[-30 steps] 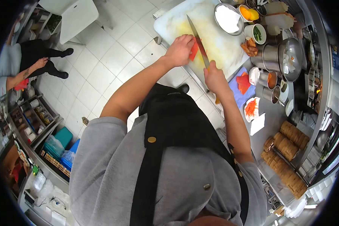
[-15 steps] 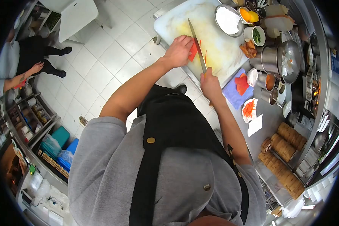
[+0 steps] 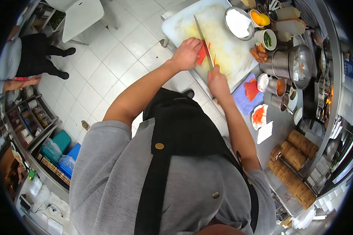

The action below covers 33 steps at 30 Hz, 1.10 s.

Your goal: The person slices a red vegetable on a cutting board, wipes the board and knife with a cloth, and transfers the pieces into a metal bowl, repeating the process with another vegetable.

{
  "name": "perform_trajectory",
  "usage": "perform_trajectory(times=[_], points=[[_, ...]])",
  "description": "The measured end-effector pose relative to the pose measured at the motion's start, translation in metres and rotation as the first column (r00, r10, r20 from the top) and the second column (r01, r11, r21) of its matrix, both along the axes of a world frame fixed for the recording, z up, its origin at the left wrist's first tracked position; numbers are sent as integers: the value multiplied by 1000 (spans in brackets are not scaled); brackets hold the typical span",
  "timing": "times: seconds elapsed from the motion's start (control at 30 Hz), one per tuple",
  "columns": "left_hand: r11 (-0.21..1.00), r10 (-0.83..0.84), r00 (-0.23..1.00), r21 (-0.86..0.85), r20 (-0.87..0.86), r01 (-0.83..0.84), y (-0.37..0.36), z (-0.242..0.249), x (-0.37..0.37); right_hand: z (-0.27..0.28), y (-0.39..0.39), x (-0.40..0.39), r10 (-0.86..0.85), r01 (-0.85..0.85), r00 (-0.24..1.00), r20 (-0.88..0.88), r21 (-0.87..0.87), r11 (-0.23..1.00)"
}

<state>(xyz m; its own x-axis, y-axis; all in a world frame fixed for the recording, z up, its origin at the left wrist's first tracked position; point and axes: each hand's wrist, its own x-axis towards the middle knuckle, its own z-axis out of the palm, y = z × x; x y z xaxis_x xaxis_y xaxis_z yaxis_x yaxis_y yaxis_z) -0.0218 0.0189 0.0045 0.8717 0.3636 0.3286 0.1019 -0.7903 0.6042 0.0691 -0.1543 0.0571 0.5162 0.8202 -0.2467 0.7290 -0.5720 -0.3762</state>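
Note:
On the white cutting board [image 3: 231,58], my left hand [image 3: 187,54] presses a flat piece of red pepper [image 3: 201,55] with bent fingers. My right hand [image 3: 218,83] is wrapped around the handle of a long kitchen knife [image 3: 202,36], its tip toward the far left. The blade lies along the right edge of the pepper piece, close to my left fingertips. Thin red strips [image 3: 214,59] lie just right of the blade. More red pepper pieces [image 3: 251,90] rest on a purple cloth [image 3: 245,102] right of the board.
A metal bowl [image 3: 226,11] with white contents sits on the board's far right. A dish of red shreds [image 3: 259,116], metal pots [image 3: 280,62] and a white bowl with greens [image 3: 256,38] stand to the right. A co-worker [image 3: 29,55] is at the far left.
My right hand and the knife have shifted slightly away from me. My left hand stays on the pepper piece. The co-worker's arm at the left has moved.

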Motion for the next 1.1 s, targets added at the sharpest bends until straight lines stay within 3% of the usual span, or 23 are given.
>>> perform_trajectory(times=[0.07, 0.13, 0.27, 0.33, 0.53, 0.67, 0.83, 0.97, 1.03, 1.1], points=[[1000, 10, 1000, 17, 23, -11, -3, 3, 0, 24, 7, 6, 42, -42, 997, 69, -14, 999], [1000, 12, 1000, 11, 25, -12, -2, 4, 0, 47, 1, 3, 52, -52, 999, -9, -90, 995], [1000, 9, 999, -15, 41, -9, -4, 0, 0, 19, -12, -11, -11, 8, 1000, -24, -132, 991], [1000, 5, 999, -15, 49, -5, -2, 0, 0, 4, 2, -6, -28, 28, 1000, -3, -64, 998], [1000, 25, 997, -11, 71, -24, -4, -2, -1, 46, 0, -1, 46, -47, 999, -18, -80, 996], [1000, 5, 997, -25, 77, -3, -3, -2, -1, 10, -7, -9, -36, 33, 999, -27, -99, 995], [1000, 17, 998, -26, 61, -15, -1, 1, 2, 37, 11, 2, 36, -37, 999, -20, -84, 996], [999, 37, 996, -38, 79, -34, -6, -1, -1, 27, -11, -9, 11, -11, 1000, -2, -152, 988], [999, 30, 997, -41, 74, -27, -6, -4, -1, 1, -7, -12, -62, 60, 998, -17, -87, 994], [999, 25, 997, -32, 69, -23, -2, -3, -1, 1, 13, 1, -21, 20, 1000, -12, -57, 998]])
